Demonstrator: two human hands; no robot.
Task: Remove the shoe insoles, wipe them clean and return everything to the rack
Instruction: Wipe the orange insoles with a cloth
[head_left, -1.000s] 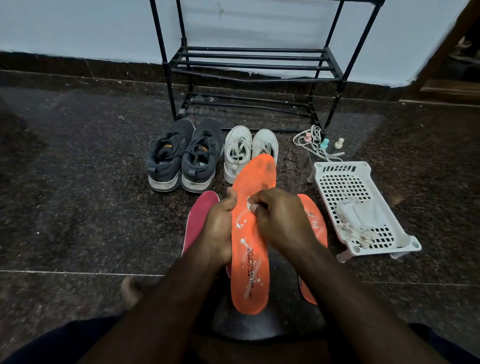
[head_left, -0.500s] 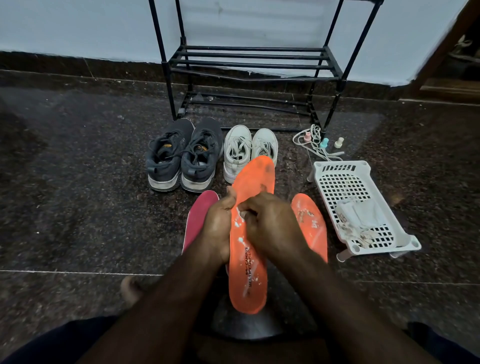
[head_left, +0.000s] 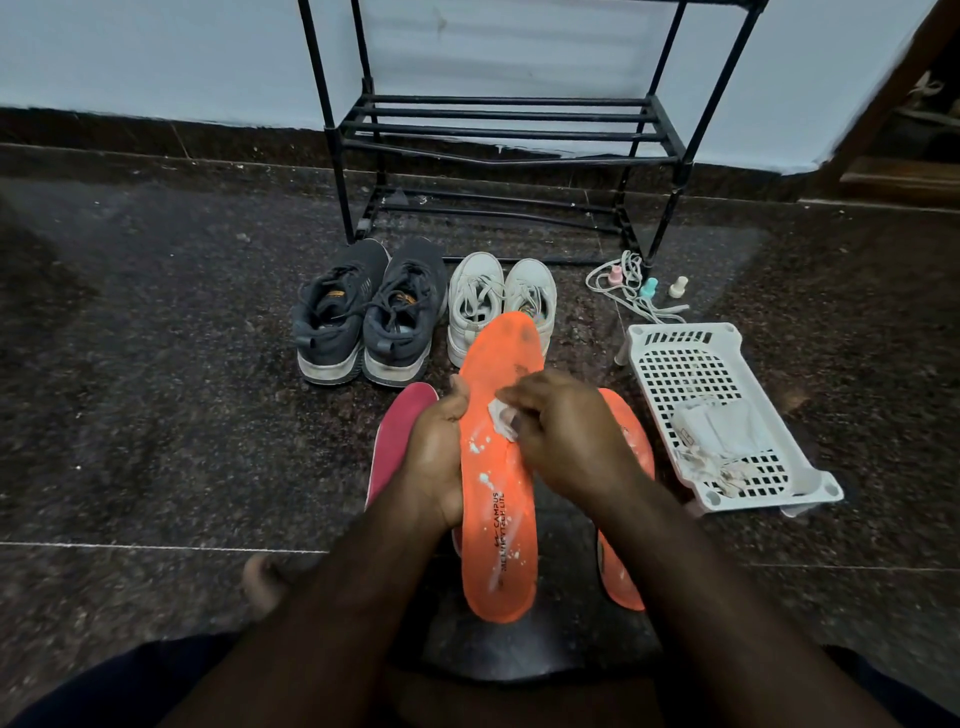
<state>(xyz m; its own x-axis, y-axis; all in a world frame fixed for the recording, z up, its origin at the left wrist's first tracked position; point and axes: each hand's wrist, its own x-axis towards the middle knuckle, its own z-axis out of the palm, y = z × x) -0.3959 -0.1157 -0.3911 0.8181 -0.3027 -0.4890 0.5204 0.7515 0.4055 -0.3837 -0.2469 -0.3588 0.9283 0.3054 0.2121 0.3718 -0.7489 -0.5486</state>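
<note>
My left hand (head_left: 434, 457) grips the left edge of an orange insole (head_left: 498, 525), held upright and flecked with white spots. My right hand (head_left: 563, 436) pinches a small white wipe (head_left: 501, 418) against the insole's upper middle. A second orange insole (head_left: 626, 467) lies on the floor behind my right wrist. A pink insole (head_left: 397, 436) lies to the left, partly hidden by my left hand. A dark grey pair of sneakers (head_left: 366, 312) and a white pair of sneakers (head_left: 493, 301) stand in front of the black shoe rack (head_left: 498, 124).
A white perforated basket (head_left: 727, 415) with white cloths stands on the floor at the right. A cord and small bottles (head_left: 644, 288) lie by the rack's right leg. My bare foot (head_left: 265, 577) rests on the dark granite floor at lower left.
My right hand has slid the wipe a little back and forth over the insole's upper middle. The insole has stayed in my left hand.
</note>
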